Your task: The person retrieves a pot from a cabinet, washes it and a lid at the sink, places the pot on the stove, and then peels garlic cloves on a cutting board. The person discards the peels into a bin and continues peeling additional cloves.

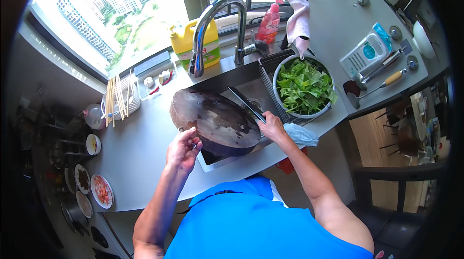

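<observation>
A thick round wooden chopping board (217,121), with dark wet patches on its face, is tilted over the sink (214,164). My left hand (185,148) grips a small metal ring or handle at the board's near left edge. In my right hand (272,126) is a kitchen knife (246,103), its blade pointing up and left over the sink, beside the board's right edge. The chrome faucet (241,30) arches above the board. Right of the sink, a colander (308,115) full of leafy greens (304,86) rests on a wire rack (268,77).
A yellow jug (214,46) and a pink soap bottle (270,23) stand behind the sink. On the left are a basket with chopsticks (134,103), garlic (148,82) and a plate of cut meat (102,192). A blue cloth (301,135) hangs at the counter's edge.
</observation>
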Available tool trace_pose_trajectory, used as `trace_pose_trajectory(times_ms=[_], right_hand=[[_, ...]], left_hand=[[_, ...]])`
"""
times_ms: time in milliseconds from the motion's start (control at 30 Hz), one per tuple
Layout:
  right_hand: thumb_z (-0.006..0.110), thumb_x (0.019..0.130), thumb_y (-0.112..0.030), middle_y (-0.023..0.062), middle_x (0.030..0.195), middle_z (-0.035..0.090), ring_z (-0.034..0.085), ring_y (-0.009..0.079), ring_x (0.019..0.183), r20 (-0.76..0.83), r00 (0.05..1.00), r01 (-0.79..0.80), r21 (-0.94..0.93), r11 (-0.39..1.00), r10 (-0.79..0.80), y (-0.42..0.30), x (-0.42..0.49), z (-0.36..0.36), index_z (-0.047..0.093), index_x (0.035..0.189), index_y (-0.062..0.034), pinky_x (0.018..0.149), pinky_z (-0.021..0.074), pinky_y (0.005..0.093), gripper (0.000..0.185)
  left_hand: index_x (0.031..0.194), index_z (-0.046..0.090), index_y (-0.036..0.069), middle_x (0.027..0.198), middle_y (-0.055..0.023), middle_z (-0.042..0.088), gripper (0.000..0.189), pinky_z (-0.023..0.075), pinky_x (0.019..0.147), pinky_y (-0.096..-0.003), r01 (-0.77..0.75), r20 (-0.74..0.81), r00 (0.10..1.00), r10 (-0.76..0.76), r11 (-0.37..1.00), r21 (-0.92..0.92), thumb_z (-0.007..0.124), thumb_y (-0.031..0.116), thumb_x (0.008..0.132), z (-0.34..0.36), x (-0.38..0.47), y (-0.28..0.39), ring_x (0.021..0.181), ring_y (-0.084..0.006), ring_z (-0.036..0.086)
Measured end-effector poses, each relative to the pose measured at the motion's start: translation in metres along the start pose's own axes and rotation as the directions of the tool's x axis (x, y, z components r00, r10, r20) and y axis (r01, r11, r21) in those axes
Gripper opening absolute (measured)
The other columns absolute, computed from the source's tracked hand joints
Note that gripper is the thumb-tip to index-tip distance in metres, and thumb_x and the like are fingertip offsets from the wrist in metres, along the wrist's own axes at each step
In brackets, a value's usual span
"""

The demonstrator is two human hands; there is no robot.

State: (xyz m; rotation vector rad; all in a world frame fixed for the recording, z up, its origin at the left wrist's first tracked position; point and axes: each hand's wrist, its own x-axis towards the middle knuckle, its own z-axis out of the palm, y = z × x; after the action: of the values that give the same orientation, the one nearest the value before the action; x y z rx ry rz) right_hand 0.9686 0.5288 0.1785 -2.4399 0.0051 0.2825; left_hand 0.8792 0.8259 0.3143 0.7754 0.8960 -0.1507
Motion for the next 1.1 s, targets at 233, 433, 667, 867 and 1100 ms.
trace_pose_trajectory(times_ms=[233, 433, 667, 867, 1100], right_hand=[[0.059, 0.084, -0.012, 0.0345, 0.111, 0.065, 0.065, 0.0471, 0.106, 0.092, 0.978, -0.167, -0.19, 0.968, 0.187, 0.006, 0.048, 0.028, 0.061, 0.11, 0.011, 0.096, 0.0524, 0.0499, 0.034], [0.06, 0.086, -0.011, 0.0306, 0.128, 0.058, 0.057, 0.0471, 0.12, -0.001, 0.95, -0.303, -0.245, 0.921, 0.312, 0.048, 0.096, 0.081, 0.052, 0.127, 0.0052, 0.101, 0.0485, 0.0514, 0.045], [0.059, 0.094, -0.011, 0.0189, 0.141, 0.056, 0.053, 0.0395, 0.13, 0.233, 0.849, -0.377, -0.361, 0.853, 0.474, 0.061, 0.102, 0.092, 0.045, 0.142, -0.0037, 0.107, 0.0462, 0.0474, 0.051], [0.062, 0.092, -0.013, 0.0151, 0.14, 0.059, 0.058, 0.0354, 0.127, 0.261, 0.836, -0.399, -0.314, 0.862, 0.482, 0.109, 0.125, 0.104, 0.062, 0.13, -0.0044, 0.104, 0.0499, 0.0464, 0.039], [0.057, 0.089, -0.008, 0.0278, 0.105, 0.069, 0.066, 0.0453, 0.101, -0.052, 0.996, 0.073, -0.058, 0.996, -0.076, 0.015, 0.146, 0.052, 0.067, 0.109, -0.0007, 0.088, 0.0537, 0.0507, 0.024]], left_hand=[[0.082, 0.062, 0.008, 0.074, -0.0011, 0.058, 0.015, 0.0506, 0.083, -0.0356, -0.021, 0.04, 0.999, 0.02, 1.0, 0.017, 0.076, 0.012, 0.087, 0.017, 0.019, -0.003, 0.078, -0.0157, 0.059], [0.086, 0.064, 0.008, 0.076, -0.0014, 0.061, 0.012, 0.0497, 0.084, -0.0353, -0.054, 0.002, 0.999, 0.054, 0.998, 0.023, 0.075, 0.013, 0.087, 0.027, 0.023, -0.002, 0.078, -0.0155, 0.061], [0.088, 0.062, 0.008, 0.075, -0.0015, 0.063, 0.011, 0.0509, 0.083, -0.0358, -0.031, 0.01, 0.999, 0.031, 0.999, -0.012, 0.072, 0.012, 0.087, 0.026, 0.032, -0.023, 0.074, -0.0154, 0.062], [0.085, 0.06, 0.011, 0.075, -0.0004, 0.061, 0.013, 0.0483, 0.088, -0.0353, -0.028, 0.001, 1.0, 0.028, 0.996, -0.088, 0.071, 0.015, 0.088, 0.028, 0.03, -0.043, 0.079, -0.0148, 0.063], [0.082, 0.061, 0.01, 0.078, -0.0022, 0.062, 0.014, 0.0472, 0.088, -0.0365, -0.083, -0.019, 0.997, 0.08, 0.982, -0.171, 0.073, 0.016, 0.087, 0.03, 0.022, -0.066, 0.083, -0.0174, 0.062]])
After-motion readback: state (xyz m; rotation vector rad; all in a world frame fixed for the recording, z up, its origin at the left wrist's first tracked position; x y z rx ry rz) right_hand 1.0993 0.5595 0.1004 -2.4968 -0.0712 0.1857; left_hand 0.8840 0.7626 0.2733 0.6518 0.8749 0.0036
